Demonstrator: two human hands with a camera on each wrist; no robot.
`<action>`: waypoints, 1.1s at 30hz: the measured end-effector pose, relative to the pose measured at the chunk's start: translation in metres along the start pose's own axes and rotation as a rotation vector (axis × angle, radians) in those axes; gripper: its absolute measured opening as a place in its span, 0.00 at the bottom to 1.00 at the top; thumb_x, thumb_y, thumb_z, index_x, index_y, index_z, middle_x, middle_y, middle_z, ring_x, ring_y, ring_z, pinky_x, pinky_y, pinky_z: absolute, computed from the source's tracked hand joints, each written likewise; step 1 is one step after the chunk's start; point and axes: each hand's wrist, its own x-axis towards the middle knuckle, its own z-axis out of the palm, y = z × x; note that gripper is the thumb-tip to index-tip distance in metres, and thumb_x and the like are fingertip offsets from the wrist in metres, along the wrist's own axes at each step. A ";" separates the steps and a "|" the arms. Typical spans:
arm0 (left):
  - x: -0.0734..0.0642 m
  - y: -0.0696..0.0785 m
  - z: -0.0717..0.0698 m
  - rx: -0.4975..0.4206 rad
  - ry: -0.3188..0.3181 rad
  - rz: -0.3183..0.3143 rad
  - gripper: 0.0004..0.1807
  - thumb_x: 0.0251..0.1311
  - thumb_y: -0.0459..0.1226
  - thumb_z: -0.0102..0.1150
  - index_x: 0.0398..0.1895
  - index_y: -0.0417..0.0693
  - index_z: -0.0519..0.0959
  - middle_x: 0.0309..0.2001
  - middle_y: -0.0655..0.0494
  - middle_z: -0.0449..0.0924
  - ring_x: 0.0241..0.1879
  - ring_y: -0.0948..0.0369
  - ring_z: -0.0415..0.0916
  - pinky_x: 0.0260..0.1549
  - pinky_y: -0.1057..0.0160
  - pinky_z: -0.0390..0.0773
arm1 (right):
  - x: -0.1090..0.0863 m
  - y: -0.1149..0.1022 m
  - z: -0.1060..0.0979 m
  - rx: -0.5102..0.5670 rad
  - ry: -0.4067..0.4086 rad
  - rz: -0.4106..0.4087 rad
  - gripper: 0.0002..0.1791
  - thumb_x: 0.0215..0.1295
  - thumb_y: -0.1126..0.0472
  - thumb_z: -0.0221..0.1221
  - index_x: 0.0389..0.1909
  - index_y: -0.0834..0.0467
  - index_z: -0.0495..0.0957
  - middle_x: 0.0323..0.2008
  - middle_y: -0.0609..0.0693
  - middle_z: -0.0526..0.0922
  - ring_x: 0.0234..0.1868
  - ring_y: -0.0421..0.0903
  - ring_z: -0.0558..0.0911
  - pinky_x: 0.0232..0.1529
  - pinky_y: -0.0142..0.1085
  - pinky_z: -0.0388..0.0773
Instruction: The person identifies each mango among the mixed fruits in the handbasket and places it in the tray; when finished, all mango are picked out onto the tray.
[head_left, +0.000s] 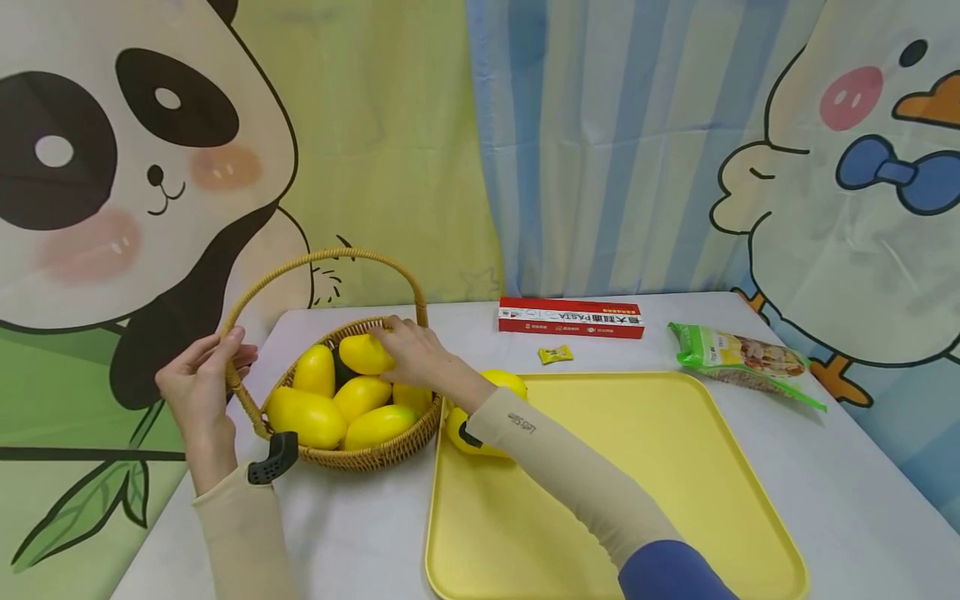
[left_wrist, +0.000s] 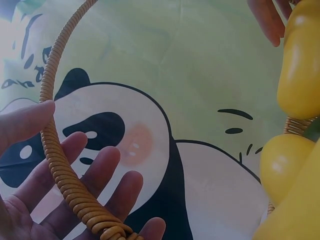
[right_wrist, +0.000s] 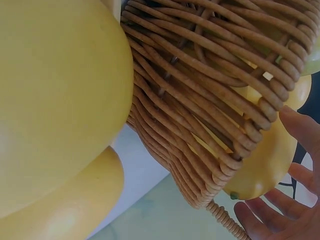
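A wicker basket (head_left: pixel 390 454) full of yellow mangoes (head_left: pixel 309 417) stands at the left of the table. My left hand (head_left: pixel 206 367) holds the left side of its arched handle (head_left: pixel 326 257), with the thumb in front and the fingers behind. Over the basket's back rim, my right hand (head_left: pixel 416 354) grips a mango (head_left: pixel 366 354) that lies on top of the others. In the right wrist view the thumb and fingers spread around a mango (right_wrist: pixel 265 165) at the rim. A dark object (head_left: pixel 342 367) shows between the mangoes.
A yellow tray (head_left: pixel 637 500) lies right of the basket, with mangoes (head_left: pixel 480 437) at its left edge, partly behind my right sleeve. Further back are a red pasta box (head_left: pixel 570 318), a small yellow packet (head_left: pixel 555 355) and a green food bag (head_left: pixel 750 358). Printed curtains hang behind.
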 end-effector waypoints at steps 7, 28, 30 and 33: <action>0.000 0.000 0.000 0.001 -0.003 0.012 0.18 0.44 0.41 0.77 0.37 0.40 0.87 0.22 0.55 0.84 0.18 0.62 0.81 0.22 0.73 0.79 | 0.002 -0.001 -0.001 -0.014 -0.016 0.004 0.37 0.60 0.47 0.65 0.68 0.49 0.64 0.67 0.54 0.65 0.57 0.50 0.75 0.42 0.40 0.81; 0.000 -0.001 0.000 -0.003 -0.002 0.019 0.19 0.44 0.41 0.77 0.38 0.38 0.86 0.22 0.56 0.84 0.18 0.62 0.80 0.23 0.73 0.79 | 0.007 0.000 0.008 -0.033 -0.021 -0.001 0.39 0.59 0.47 0.65 0.69 0.48 0.62 0.66 0.55 0.66 0.60 0.52 0.74 0.42 0.40 0.81; 0.000 -0.001 0.000 -0.001 -0.003 0.023 0.20 0.44 0.41 0.76 0.39 0.38 0.86 0.22 0.56 0.84 0.18 0.62 0.80 0.22 0.73 0.79 | 0.008 0.000 0.008 -0.037 -0.020 -0.002 0.39 0.59 0.47 0.65 0.70 0.48 0.61 0.66 0.55 0.66 0.59 0.52 0.74 0.42 0.40 0.81; 0.000 -0.001 0.000 0.000 -0.005 0.027 0.20 0.44 0.41 0.76 0.39 0.37 0.86 0.22 0.56 0.84 0.18 0.62 0.80 0.23 0.74 0.79 | 0.008 0.000 0.008 -0.041 -0.018 -0.003 0.39 0.59 0.47 0.65 0.69 0.49 0.61 0.65 0.55 0.67 0.58 0.51 0.75 0.41 0.40 0.81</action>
